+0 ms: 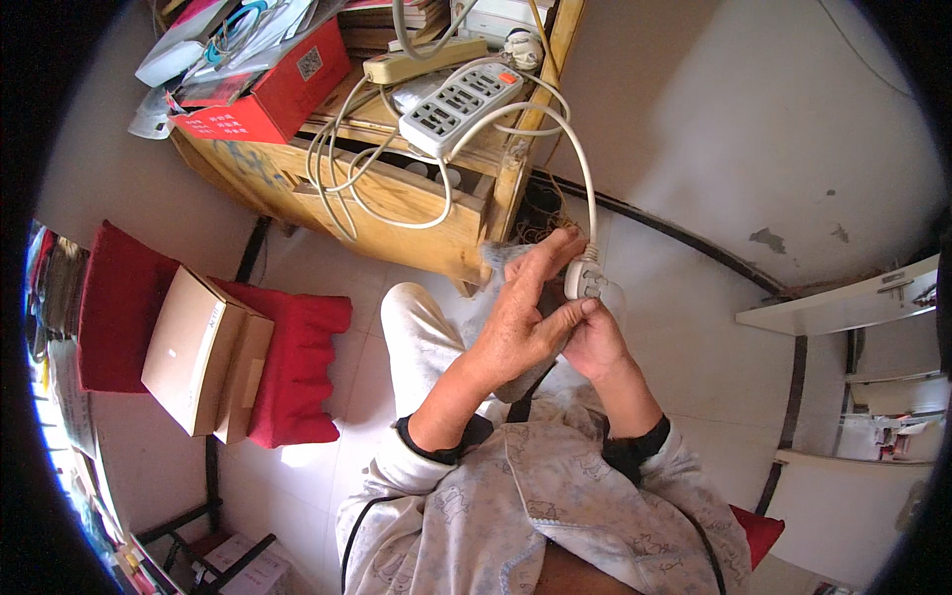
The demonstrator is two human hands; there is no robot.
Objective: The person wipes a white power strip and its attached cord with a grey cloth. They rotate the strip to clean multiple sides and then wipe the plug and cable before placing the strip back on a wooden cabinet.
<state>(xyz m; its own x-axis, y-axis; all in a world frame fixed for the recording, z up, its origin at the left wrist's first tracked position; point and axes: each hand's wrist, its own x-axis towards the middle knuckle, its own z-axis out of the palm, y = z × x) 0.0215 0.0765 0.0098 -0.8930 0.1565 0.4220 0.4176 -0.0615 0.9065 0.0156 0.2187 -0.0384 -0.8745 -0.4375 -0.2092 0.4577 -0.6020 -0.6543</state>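
Note:
A white three-pin plug (583, 280) on a thick white cord is at my hands, its pins facing up toward the camera. My left hand (524, 309) reaches across from the left, its fingers stretched toward the cord and its thumb tip at the lower edge of the plug. Behind the plug, my right hand (597, 338) supports it from below, with its fingers largely hidden. The cord arches up to a white power strip (461, 106) with an orange switch, which lies on the wooden desk. A grey cloth (497, 256) lies partly under my left hand.
The wooden desk (387, 223) bears a red box (297, 97), a cream power strip (428, 61), looped cables and books. Cardboard boxes (197, 349) sit on a red-covered chair (297, 364) at left. A white shelf unit (833, 301) stands at right.

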